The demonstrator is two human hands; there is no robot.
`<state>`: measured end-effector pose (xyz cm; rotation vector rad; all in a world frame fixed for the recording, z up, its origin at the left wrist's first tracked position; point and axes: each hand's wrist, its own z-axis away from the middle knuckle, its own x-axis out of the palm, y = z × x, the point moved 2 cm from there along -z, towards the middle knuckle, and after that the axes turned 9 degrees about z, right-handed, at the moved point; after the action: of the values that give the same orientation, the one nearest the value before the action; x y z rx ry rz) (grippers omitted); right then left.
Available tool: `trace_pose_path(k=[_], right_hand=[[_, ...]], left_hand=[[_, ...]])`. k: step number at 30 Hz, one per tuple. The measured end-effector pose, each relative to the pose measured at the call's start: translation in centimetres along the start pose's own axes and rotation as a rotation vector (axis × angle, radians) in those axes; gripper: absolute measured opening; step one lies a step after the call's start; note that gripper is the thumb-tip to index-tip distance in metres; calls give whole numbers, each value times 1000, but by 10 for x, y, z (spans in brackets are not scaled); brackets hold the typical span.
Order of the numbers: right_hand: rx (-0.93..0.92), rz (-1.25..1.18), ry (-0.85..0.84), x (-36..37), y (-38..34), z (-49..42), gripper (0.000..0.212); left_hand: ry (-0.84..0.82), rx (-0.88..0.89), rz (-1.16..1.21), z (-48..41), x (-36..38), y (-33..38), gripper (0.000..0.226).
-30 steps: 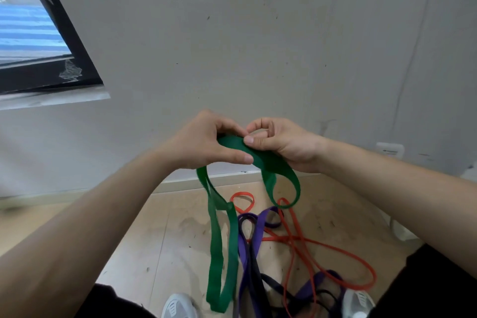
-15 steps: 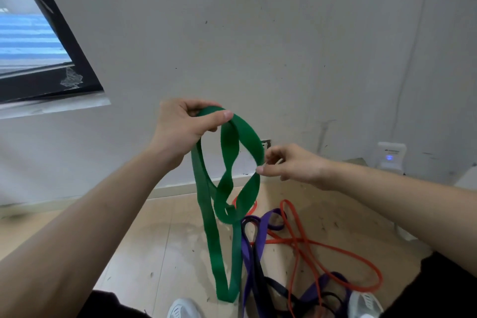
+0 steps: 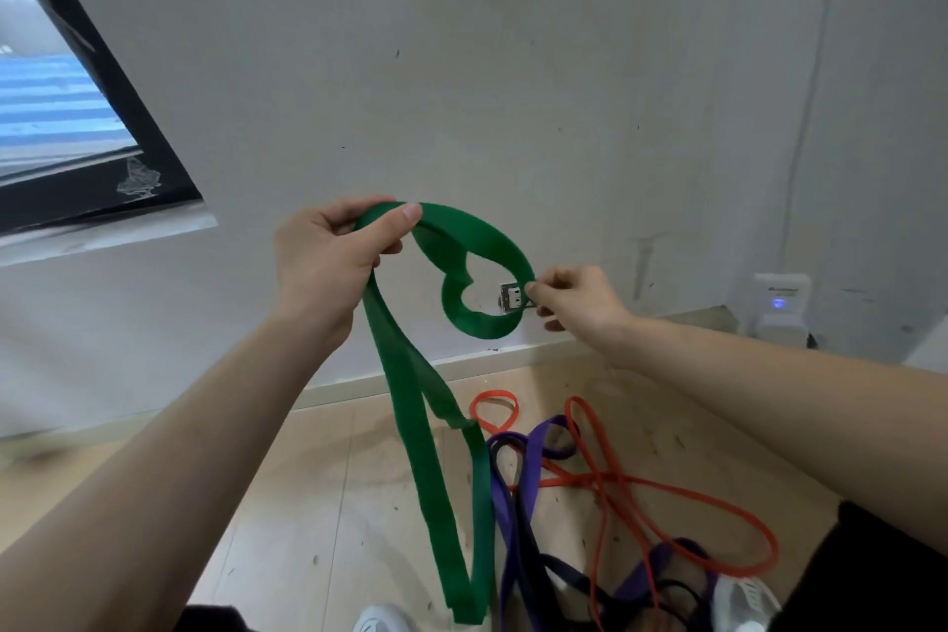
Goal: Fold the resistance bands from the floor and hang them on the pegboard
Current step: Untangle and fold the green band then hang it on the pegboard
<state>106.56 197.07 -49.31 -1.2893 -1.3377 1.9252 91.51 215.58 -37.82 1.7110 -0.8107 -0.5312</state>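
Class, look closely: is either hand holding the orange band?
No, the orange band lies on the floor, while the left hand and right hand both hold the green band.

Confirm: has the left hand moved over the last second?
Yes. The left hand, gripping the green band, went up and left, away from the wall socket and toward the window frame.

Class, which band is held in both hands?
The green band, gripped by the left hand and pinched by the right hand; the orange band, purple band and black band lie on the floor.
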Motion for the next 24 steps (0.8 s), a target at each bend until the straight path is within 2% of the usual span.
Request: trace_pose_path(k=[6, 11, 13, 16, 18, 20, 24], right_hand=[[155, -331, -112, -23, -9, -4, 9], [148, -402, -301, -39, -18, -7, 12], [70, -238, -327, -49, -20, -8, 12], [-191, 497, -215, -63, -19, -13, 14], [-277, 756, -149, -66, -17, -15, 14], [-322, 825, -68, -67, -19, -16, 13], [-280, 750, -3, -65, -18, -19, 13]], left_hand=[[-19, -72, -64, -6, -13, -14, 22], [-32, -109, -59, -9, -16, -21, 21], [-12, -120, -45, -10, -18, -22, 22], [12, -140, -18, -11, -20, -24, 25], [-3, -145, -6, -8, -15, -25, 24], [-6, -157, 24, -7, -9, -24, 22], [18, -168, 100, -8, -2, -20, 22]])
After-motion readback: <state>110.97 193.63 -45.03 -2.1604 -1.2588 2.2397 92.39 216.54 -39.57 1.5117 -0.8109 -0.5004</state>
